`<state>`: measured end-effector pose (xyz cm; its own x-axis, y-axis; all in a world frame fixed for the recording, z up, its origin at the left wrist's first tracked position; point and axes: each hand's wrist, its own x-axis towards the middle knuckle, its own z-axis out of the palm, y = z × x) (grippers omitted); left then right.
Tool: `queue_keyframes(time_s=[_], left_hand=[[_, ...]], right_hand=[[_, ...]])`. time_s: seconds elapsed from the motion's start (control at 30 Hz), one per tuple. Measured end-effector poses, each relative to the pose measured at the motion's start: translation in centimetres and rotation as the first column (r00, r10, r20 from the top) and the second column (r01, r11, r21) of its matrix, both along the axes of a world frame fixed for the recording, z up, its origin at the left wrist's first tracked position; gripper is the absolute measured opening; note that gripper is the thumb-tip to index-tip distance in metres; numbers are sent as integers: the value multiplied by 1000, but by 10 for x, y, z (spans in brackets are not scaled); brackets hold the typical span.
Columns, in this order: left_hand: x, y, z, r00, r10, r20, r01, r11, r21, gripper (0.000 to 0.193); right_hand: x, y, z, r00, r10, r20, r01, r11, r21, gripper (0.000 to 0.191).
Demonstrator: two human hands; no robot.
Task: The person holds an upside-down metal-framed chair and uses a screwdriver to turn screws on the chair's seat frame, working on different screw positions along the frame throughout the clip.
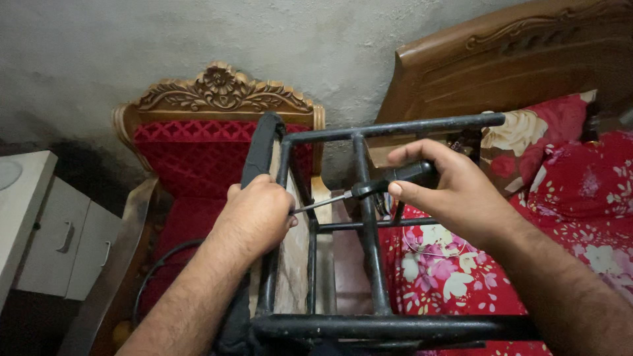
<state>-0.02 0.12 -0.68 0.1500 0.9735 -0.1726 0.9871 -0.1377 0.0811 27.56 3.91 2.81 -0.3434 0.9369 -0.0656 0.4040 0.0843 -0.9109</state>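
A black metal frame (369,244) of welded tubes stands tilted in front of me, with a black padded edge (260,148) along its left side. My left hand (257,214) is wrapped around the frame's left upright just below that padding. My right hand (448,188) is shut on the black handle of a screwdriver (369,189). The thin metal shaft points left, and its tip reaches the frame right beside my left hand's fingers. Where exactly the tip touches is hidden by those fingers.
Behind the frame stands a carved wooden chair (217,99) with red upholstery. A bed with a wooden headboard (521,59) and a red floral cover (580,198) lies on the right. A white cabinet (59,244) is at the left, a grey wall (198,33) behind.
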Motion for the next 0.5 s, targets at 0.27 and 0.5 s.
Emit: queue_keyframes(time_s=[0.27,0.5], left_hand=[[1,-1,1,1000,-1,-16,1,1000,5,27],[1,0,1,1000,10,1,-10,1000,-17,25]], right_hand=[[7,8,-13,997,-21,69,19,999,26,32],[3,4,-3,994,-69,-91,62,995,-75,26]])
